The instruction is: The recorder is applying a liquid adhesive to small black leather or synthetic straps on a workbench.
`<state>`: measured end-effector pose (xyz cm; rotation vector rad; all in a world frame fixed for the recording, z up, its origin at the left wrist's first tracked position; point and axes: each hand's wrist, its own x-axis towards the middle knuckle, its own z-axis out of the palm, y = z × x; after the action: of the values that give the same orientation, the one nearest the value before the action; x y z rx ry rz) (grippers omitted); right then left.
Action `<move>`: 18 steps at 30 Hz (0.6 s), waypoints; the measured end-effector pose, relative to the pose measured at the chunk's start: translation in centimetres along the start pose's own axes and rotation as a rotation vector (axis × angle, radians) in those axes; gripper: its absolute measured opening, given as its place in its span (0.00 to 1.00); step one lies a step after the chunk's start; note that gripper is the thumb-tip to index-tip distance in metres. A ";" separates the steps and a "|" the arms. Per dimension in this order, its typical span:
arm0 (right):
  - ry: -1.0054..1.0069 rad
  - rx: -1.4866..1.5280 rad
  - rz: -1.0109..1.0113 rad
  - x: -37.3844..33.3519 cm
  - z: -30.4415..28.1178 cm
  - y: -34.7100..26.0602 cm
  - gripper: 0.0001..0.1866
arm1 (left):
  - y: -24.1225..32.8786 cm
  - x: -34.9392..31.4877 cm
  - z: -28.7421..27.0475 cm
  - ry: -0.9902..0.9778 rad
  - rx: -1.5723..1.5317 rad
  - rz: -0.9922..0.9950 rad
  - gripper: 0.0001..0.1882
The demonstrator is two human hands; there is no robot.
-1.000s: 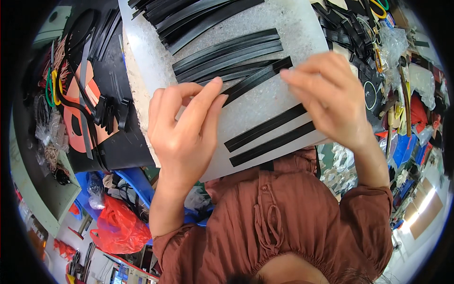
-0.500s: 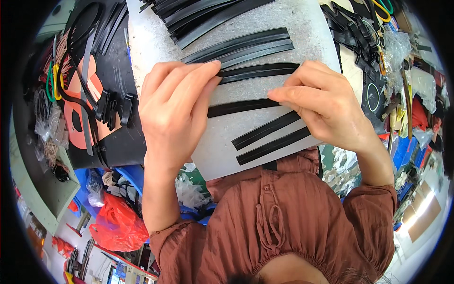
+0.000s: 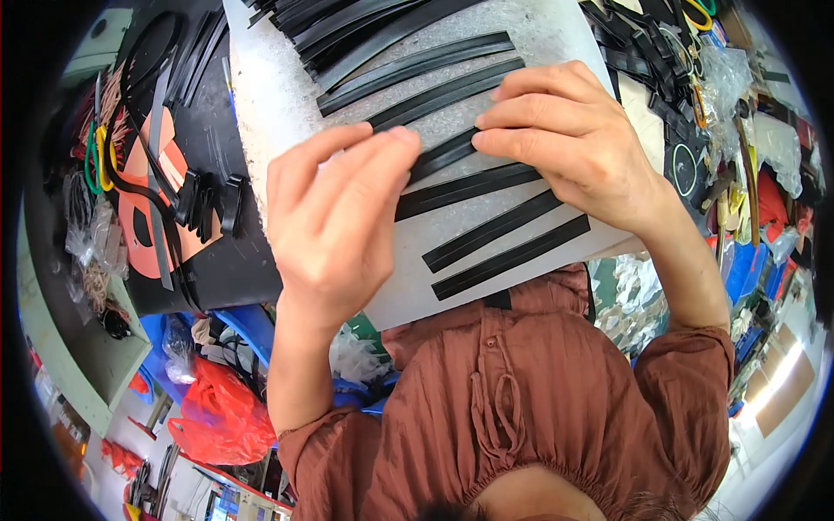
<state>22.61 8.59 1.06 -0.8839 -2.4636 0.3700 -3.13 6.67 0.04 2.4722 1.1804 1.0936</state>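
A narrow black strip [image 3: 443, 158], folded-looking and leathery, runs slantwise between my two hands over a pale board. At its left end are the pinched fingers of my left hand [image 3: 334, 217], which cover that end. My right hand [image 3: 565, 130] has thumb and fingertips closed on the right end. Beyond it lie two more strips, a far one [image 3: 417, 71] and a closer one [image 3: 452, 91]. On my side of it rest a long strip [image 3: 469, 189], a slanted strip [image 3: 491, 231] and the nearest strip [image 3: 512, 258], each with a seam-like line lengthwise.
The pale board [image 3: 391, 300] reaches to my lap. A pile of black strips [image 3: 347, 35] covers its far end. At left, a dark table [image 3: 234, 269] bears orange pieces [image 3: 148, 234] and strap loops. Black straps [image 3: 643, 52] and clear plastic [image 3: 725, 78] crowd the right.
Both hands have shifted to the strip between them, which now slants up to the right. The two far strips lie farther apart. The right hand has moved left and up.
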 end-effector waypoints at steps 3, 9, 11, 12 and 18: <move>0.189 -0.013 0.079 -0.1 -1.1 0.8 0.15 | 1.3 -0.8 -0.8 -0.126 0.083 0.040 0.14; 0.476 0.124 0.574 0.6 -2.0 5.3 0.34 | 4.1 -2.7 -1.3 -0.442 0.193 0.033 0.33; 0.515 0.198 0.700 1.9 -1.6 6.3 0.47 | 4.9 -3.4 -1.1 -0.465 0.246 -0.003 0.40; 0.514 0.231 0.686 2.2 -1.3 6.6 0.46 | 5.3 -3.6 -1.0 -0.470 0.251 -0.017 0.41; 0.438 0.432 0.657 3.1 -0.6 6.9 0.25 | 5.8 -4.5 -2.0 -0.445 0.199 -0.027 0.45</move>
<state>24.39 15.85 -0.10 -1.3814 -1.5661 0.7968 -2.89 -0.76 1.63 2.6405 1.2179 0.3956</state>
